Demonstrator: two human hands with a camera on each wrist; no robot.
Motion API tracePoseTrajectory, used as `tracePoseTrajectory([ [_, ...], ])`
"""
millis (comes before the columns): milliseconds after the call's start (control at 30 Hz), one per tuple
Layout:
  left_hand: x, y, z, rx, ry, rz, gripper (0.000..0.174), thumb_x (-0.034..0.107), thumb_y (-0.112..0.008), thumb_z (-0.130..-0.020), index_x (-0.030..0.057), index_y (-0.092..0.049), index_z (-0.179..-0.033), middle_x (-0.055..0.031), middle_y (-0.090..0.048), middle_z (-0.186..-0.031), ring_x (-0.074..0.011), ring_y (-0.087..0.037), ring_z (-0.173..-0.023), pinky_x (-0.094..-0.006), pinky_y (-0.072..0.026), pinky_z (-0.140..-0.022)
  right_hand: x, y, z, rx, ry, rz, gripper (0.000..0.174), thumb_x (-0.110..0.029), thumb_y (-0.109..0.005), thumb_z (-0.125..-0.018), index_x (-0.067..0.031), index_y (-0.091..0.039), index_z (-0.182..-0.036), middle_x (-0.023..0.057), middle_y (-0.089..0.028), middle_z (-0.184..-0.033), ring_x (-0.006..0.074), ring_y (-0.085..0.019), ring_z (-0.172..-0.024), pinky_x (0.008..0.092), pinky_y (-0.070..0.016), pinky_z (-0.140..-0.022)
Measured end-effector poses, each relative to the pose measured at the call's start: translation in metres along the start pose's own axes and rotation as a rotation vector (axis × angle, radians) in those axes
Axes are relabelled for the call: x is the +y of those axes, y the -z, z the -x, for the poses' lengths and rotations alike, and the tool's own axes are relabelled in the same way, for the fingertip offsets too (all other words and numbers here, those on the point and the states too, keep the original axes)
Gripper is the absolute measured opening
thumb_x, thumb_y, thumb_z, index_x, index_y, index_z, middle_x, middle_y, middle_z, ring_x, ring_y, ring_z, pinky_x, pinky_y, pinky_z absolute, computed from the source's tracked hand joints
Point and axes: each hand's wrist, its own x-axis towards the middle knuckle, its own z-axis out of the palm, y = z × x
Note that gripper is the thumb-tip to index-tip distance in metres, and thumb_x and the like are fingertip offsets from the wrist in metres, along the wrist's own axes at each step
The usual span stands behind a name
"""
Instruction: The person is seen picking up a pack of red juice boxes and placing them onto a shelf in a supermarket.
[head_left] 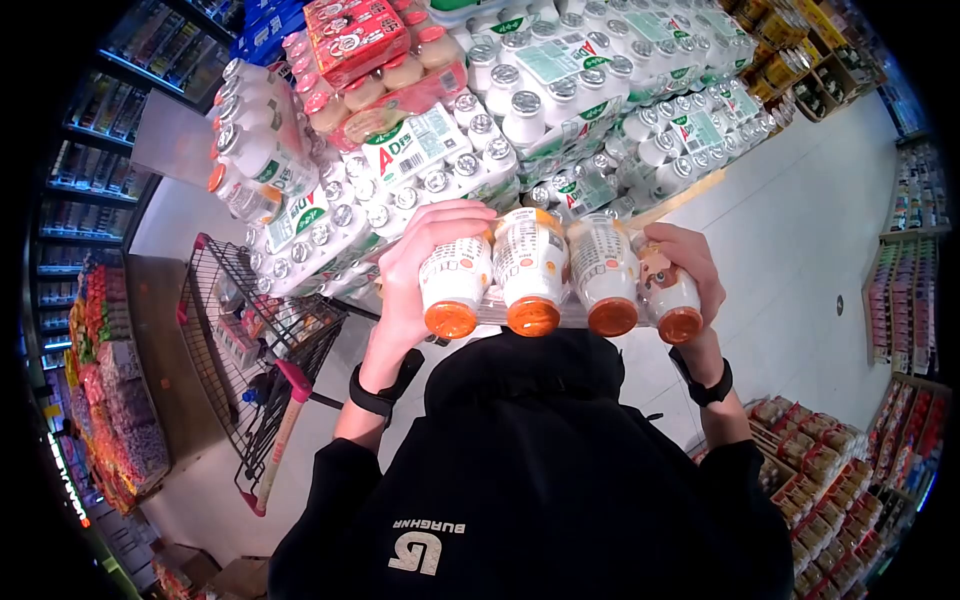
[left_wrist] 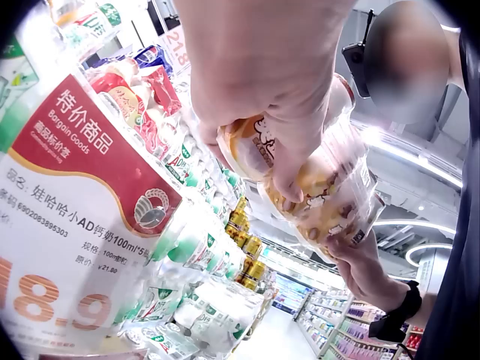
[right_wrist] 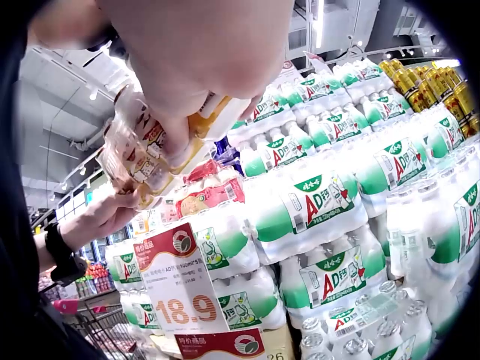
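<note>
A shrink-wrapped pack of white drink bottles with orange caps is held in front of the chest, caps turned toward the body. My left hand grips its left end, and my right hand grips the right end. In the left wrist view the pack's yellow-brown printed wrap shows, with the left thumb pressed along it. Seen from the right wrist, the right fingers curl over the pack's edge. Just beyond the pack rises a stack of white-and-green bottle packs.
A shopping cart with goods inside stands at the left. Red-topped packs lie on the display. A price sign fronts the stack. Shelves of packaged goods are at the lower right, beside a pale tiled floor.
</note>
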Motion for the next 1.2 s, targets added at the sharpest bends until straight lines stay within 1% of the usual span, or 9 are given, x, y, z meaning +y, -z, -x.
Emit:
tracePoseTrajectory([
  [133, -0.001, 0.001, 0.003, 0.105, -0.112, -0.143, 0.039, 0.006, -0.078, -0.071, -0.0008, -0.063, -0.106, -0.0181, -0.069, -0.113, -0.0341, -0.064, -0.109, -0.0422, -0.0496, -0.095, -0.005, 0.002, -0.008, 0.005, 0.170, 0.137, 0.045, -0.010, -0.077, -0.081, -0.0043, -0.050, -0.117, 0.0198, -0.064, -0.115, 0.0348, -0.064, -0.105, 0.0508, -0.0545, -0.091],
  [400, 0.000, -0.001, 0.007, 0.248, -0.188, -0.287, 0.037, 0.009, -0.076, -0.075, -0.0006, -0.062, -0.108, -0.0195, -0.069, -0.113, -0.0363, -0.065, -0.107, -0.0433, -0.0503, -0.094, -0.009, 0.016, -0.025, -0.107, 0.309, 0.232, 0.038, -0.004, -0.067, -0.087, -0.0059, -0.046, -0.119, 0.0179, -0.060, -0.124, 0.0331, -0.063, -0.110, 0.0535, -0.0535, -0.095],
  [500, 0.001, 0.000, 0.008, 0.239, -0.208, -0.306, 0.036, 0.015, -0.074, -0.085, -0.0002, -0.057, -0.112, -0.0237, -0.066, -0.115, -0.0381, -0.063, -0.110, -0.0472, -0.0491, -0.097, -0.009, 0.017, -0.029, -0.126, 0.338, 0.246, 0.034, -0.002, -0.063, -0.089, -0.0058, -0.047, -0.119, 0.0183, -0.060, -0.124, 0.0334, -0.063, -0.111, 0.0536, -0.0532, -0.095],
  [700, 0.000, 0.002, 0.011, 0.260, -0.235, -0.318, 0.037, 0.016, -0.074, -0.085, -0.0010, -0.056, -0.113, -0.0243, -0.066, -0.115, -0.0383, -0.063, -0.110, -0.0477, -0.0493, -0.097, -0.010, 0.014, -0.030, -0.139, 0.361, 0.266, 0.034, -0.003, -0.063, -0.089, -0.0057, -0.047, -0.118, 0.0186, -0.061, -0.124, 0.0341, -0.063, -0.111, 0.0535, -0.0531, -0.095],
  [767, -0.002, 0.005, 0.010, 0.270, -0.232, -0.298, 0.039, 0.013, -0.076, -0.079, -0.0005, -0.060, -0.111, -0.0210, -0.068, -0.114, -0.0366, -0.065, -0.106, -0.0440, -0.0511, -0.093, -0.010, 0.012, -0.032, -0.128, 0.360, 0.254, 0.034, -0.003, -0.063, -0.088, -0.0056, -0.047, -0.118, 0.0186, -0.061, -0.124, 0.0343, -0.063, -0.110, 0.0532, -0.0533, -0.095],
  [967, 0.000, 0.016, 0.013, 0.181, -0.111, -0.274, 0.043, 0.012, -0.080, -0.067, 0.0006, -0.066, -0.106, -0.0135, -0.072, -0.108, -0.0285, -0.066, -0.098, -0.0359, -0.0519, -0.087, -0.002, 0.003, -0.030, -0.130, 0.142, 0.083, 0.047, -0.007, -0.073, -0.083, -0.0052, -0.048, -0.122, 0.0221, -0.062, -0.122, 0.0369, -0.064, -0.107, 0.0483, -0.0535, -0.092],
  [1033, 0.001, 0.019, 0.016, 0.118, -0.007, -0.195, 0.049, 0.014, -0.083, -0.063, 0.0014, -0.067, -0.107, -0.0123, -0.072, -0.106, -0.0270, -0.066, -0.098, -0.0349, -0.0521, -0.085, 0.006, -0.007, -0.029, -0.081, 0.105, 0.020, 0.064, -0.013, -0.084, -0.075, -0.0046, -0.047, -0.127, 0.0224, -0.064, -0.116, 0.0368, -0.066, -0.103, 0.0418, -0.0547, -0.088],
  [1100, 0.005, 0.019, 0.019, 0.111, 0.135, -0.117, 0.056, 0.018, -0.088, -0.062, -0.0004, -0.065, -0.109, -0.0114, -0.072, -0.102, -0.0221, -0.067, -0.094, -0.0330, -0.0526, -0.084, -0.006, -0.004, -0.030, -0.208, -0.156, 0.092, 0.079, -0.019, -0.089, -0.071, -0.0033, -0.043, -0.133, 0.0212, -0.064, -0.116, 0.0328, -0.066, -0.103, 0.0374, -0.0539, -0.088],
  [1200, 0.008, 0.015, 0.019, 0.090, 0.350, 0.071, 0.067, 0.026, -0.093, -0.064, -0.0039, -0.059, -0.113, -0.0103, -0.070, -0.100, -0.0146, -0.067, -0.089, -0.0302, -0.0531, -0.083, -0.010, -0.013, -0.026, -0.148, -0.372, -0.030, 0.086, -0.023, -0.088, -0.075, -0.0023, -0.036, -0.140, 0.0199, -0.062, -0.118, 0.0281, -0.064, -0.107, 0.0353, -0.0519, -0.091],
])
